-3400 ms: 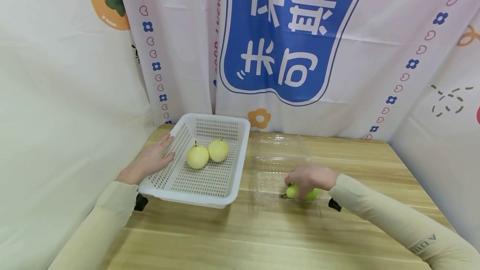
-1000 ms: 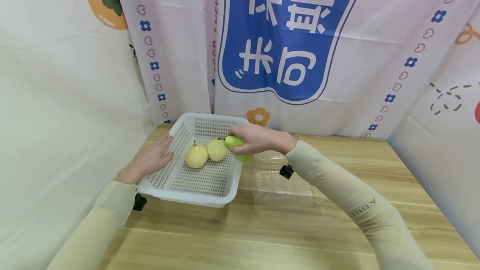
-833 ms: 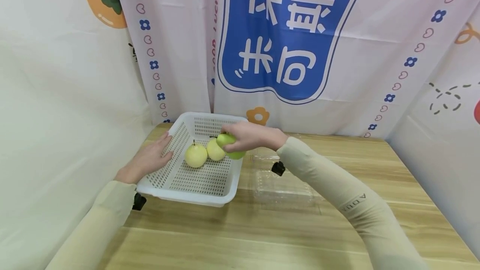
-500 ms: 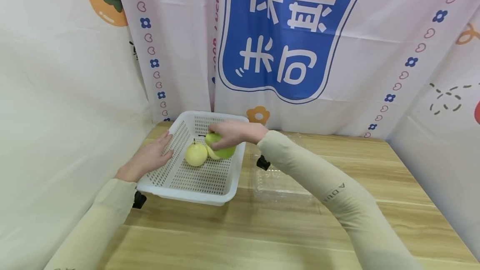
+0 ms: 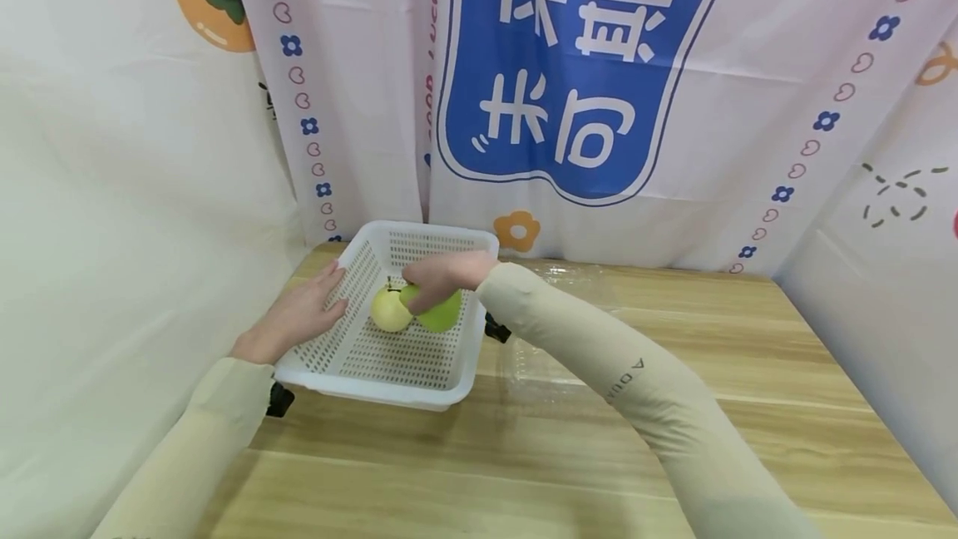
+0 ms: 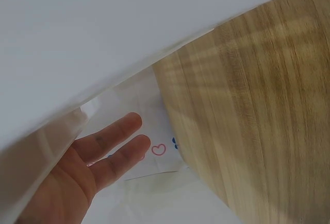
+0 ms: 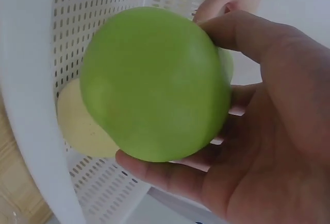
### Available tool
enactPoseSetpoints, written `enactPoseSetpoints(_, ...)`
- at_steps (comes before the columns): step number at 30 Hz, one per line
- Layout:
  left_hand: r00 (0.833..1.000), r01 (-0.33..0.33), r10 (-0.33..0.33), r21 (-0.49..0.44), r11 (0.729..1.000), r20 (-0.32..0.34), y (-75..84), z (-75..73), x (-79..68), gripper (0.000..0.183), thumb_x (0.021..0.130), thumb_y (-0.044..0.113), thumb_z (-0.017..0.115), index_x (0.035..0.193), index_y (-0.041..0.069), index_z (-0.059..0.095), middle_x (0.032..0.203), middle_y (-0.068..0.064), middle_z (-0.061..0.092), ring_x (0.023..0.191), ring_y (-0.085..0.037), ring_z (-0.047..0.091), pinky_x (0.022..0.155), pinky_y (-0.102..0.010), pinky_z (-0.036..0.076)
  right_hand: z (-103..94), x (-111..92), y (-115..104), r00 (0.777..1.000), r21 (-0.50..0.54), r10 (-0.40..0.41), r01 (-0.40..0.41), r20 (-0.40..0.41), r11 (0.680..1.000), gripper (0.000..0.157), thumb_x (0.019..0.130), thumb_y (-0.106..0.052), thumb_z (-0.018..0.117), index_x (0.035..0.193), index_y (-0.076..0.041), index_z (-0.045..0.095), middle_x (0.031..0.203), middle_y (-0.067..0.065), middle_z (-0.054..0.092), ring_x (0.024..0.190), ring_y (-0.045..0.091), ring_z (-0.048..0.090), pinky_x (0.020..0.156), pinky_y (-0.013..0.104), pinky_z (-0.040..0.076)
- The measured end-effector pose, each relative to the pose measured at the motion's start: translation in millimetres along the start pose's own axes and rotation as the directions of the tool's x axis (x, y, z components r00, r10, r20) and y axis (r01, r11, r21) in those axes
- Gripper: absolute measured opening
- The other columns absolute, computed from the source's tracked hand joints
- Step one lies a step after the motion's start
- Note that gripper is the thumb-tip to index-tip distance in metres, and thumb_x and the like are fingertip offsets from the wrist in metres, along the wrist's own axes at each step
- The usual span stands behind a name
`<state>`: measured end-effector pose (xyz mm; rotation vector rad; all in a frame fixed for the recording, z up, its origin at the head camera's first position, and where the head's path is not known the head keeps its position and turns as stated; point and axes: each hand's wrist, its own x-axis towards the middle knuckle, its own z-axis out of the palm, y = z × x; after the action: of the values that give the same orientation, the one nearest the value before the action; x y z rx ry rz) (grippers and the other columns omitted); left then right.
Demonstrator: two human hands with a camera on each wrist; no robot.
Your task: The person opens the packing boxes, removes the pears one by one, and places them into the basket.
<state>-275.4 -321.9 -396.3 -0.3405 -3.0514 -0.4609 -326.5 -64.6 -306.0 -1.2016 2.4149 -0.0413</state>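
A white perforated plastic basket [image 5: 382, 392] stands at the back left of the table. My left hand [image 5: 303, 314] rests at its left side with extended fingers; the left wrist view shows two straight fingers [image 6: 121, 159] beyond the basket wall. Over the basket, my right hand [image 5: 441, 274] grips a green pear [image 5: 440, 316] by its narrow end. Close up in the right wrist view, the pear's broad rounded end [image 7: 154, 85] faces the camera. One pale yellow round pear [image 5: 389, 312] lies in the basket; a second is hidden in the head view behind the right hand and green pear.
A clear plastic tray [image 5: 550, 381] lies on the wooden table [image 5: 419, 481] right of the basket, partly under the right sleeve [image 5: 599, 356]. Printed cloth [image 5: 554, 215] hangs behind, and white cloth walls [image 5: 150, 231] rise at both sides.
My right hand has picked up the green pear from over the clear tray and carried it left, then lowered it into the basket area. The left hand stays at the basket's left side.
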Motion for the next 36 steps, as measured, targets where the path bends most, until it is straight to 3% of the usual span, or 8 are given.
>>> enactPoseSetpoints(12,1.0,-0.001,0.001,0.014,1.0,-0.001,1.0,-2.7,0.0,0.066,0.101,0.025,0.047,0.153,-0.004,0.02,0.162,-0.026,0.008,0.138,-0.052,0.035,0.118,-0.058,0.028,7.1,14.4,-3.5,0.997,0.033,0.053,-0.055,0.064,0.998,0.011,0.089,-0.026,0.062,0.094,-0.019,0.055,0.086,-0.003,0.059,0.071,0.009,0.057,0.062,0.02,0.051)
enactPoseSetpoints(22,1.0,0.013,-0.013,0.006,1.0,0.003,-0.6,0.1,-0.5,0.066,0.1,0.026,0.047,0.154,-0.004,0.02,0.162,-0.026,0.008,0.141,-0.051,0.029,0.12,-0.058,0.023,11.6,21.6,-13.7,0.993,0.079,0.072,-0.08,0.093,0.994,0.013,0.09,-0.022,0.063,0.1,-0.019,0.056,0.093,-0.001,0.059,0.078,0.011,0.061,0.067,0.021,0.056)
enactPoseSetpoints(30,1.0,0.003,-0.003,0.002,1.0,-0.01,1.0,-0.9,-0.9,0.066,0.1,0.026,0.048,0.153,-0.004,0.021,0.162,-0.026,0.01,0.139,-0.051,0.033,0.118,-0.058,0.027,17.5,26.3,-12.6,0.994,0.033,0.085,-0.087,0.062,0.996,0.019,0.09,-0.023,0.066,0.106,-0.021,0.057,0.096,-0.003,0.058,0.083,0.011,0.056,0.069,0.023,0.051)
enactPoseSetpoints(36,1.0,0.006,-0.006,0.005,1.0,-0.003,0.3,-0.7,-1.8,0.067,0.1,0.026,0.048,0.153,-0.004,0.021,0.162,-0.026,0.009,0.14,-0.051,0.032,0.119,-0.058,0.026,19.9,29.2,-12.6,0.988,0.037,0.118,-0.122,0.095,0.992,0.027,0.089,-0.019,0.069,0.112,-0.021,0.057,0.103,-0.003,0.057,0.088,0.013,0.055,0.076,0.03,0.059)
